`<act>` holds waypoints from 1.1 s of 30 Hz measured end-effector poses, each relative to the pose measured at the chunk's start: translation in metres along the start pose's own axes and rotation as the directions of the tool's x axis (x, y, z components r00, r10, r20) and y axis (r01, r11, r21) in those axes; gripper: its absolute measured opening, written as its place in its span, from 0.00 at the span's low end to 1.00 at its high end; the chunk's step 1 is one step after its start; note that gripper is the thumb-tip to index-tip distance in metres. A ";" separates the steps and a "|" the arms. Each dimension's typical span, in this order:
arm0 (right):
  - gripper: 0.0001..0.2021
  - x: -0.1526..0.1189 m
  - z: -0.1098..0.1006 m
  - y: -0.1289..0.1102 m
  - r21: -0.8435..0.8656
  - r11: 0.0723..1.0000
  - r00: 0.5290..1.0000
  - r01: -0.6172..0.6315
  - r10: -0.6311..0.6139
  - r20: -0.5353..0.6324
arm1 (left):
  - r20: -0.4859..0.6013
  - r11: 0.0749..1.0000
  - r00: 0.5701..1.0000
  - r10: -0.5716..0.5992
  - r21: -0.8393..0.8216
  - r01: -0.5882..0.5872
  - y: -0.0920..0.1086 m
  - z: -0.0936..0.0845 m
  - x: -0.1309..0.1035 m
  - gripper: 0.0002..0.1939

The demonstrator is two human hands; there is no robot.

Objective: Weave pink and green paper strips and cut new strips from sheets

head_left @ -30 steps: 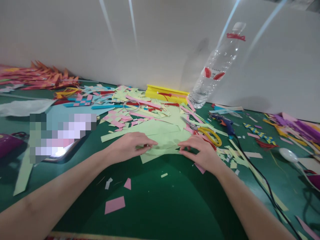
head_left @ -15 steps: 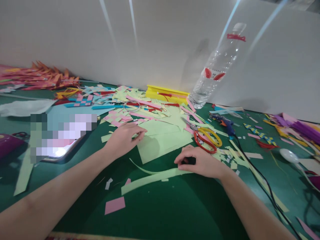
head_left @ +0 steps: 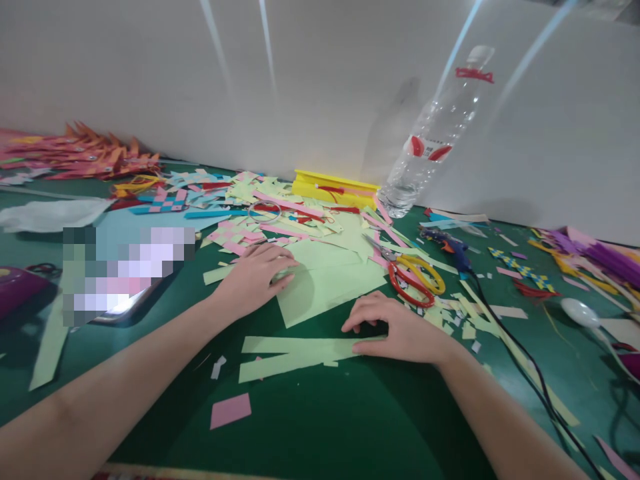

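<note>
My left hand is open, its fingers apart and curved down at the left edge of a pale green paper sheet. My right hand is also open, a gap showing between thumb and fingers. Under its thumb lie the right ends of two pale green paper strips, which spread apart toward the left on the green table. Whether the thumb presses on them I cannot tell. Just beyond the right hand rest scissors with red and yellow handles, blades pointing away.
Paper scraps pile up at the back. A plastic bottle leans against the wall beside a yellow folded piece. A phone is on the left. A glue gun with a black cable lies on the right.
The narrow strip that stood curled up on its edge now lies flat above the other strip. My right fingers have come apart from their pinch. My left fingers have opened a little.
</note>
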State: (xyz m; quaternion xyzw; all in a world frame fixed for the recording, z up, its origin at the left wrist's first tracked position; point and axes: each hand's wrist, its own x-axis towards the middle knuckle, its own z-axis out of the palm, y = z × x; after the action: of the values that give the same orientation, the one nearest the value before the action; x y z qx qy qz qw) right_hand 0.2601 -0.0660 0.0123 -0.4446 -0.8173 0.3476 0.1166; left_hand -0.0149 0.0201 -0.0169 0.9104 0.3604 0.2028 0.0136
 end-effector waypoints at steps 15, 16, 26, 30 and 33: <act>0.14 0.005 0.009 0.011 -0.417 0.908 0.913 0.046 -0.208 -0.350 | 0.170 0.950 0.937 0.306 -0.114 -0.290 0.016 -0.006 0.000 0.15; 0.14 0.006 0.008 0.013 -0.444 0.896 0.902 0.022 -0.209 -0.377 | 0.170 0.945 0.932 0.321 -0.130 -0.302 0.017 -0.007 0.000 0.15; 0.12 0.008 0.006 0.021 -0.483 0.876 0.913 0.000 -0.197 -0.357 | 0.092 0.991 0.987 0.135 0.005 -0.136 0.013 -0.004 0.001 0.18; 0.15 0.008 0.006 0.021 -0.467 0.884 0.940 0.004 -0.163 -0.300 | 0.012 0.991 0.998 -0.064 0.116 0.062 0.001 0.002 -0.001 0.22; 0.21 0.007 0.006 0.019 -0.450 0.893 0.959 -0.011 -0.119 -0.259 | 0.022 0.984 0.994 -0.108 0.144 0.104 -0.004 0.004 -0.001 0.21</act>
State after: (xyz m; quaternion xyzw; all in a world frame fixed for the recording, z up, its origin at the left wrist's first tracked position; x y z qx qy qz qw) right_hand 0.2654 -0.0558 -0.0060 -0.4809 -0.8625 0.0810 0.1354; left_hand -0.0171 0.0230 -0.0220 0.8915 0.4216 0.1618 -0.0356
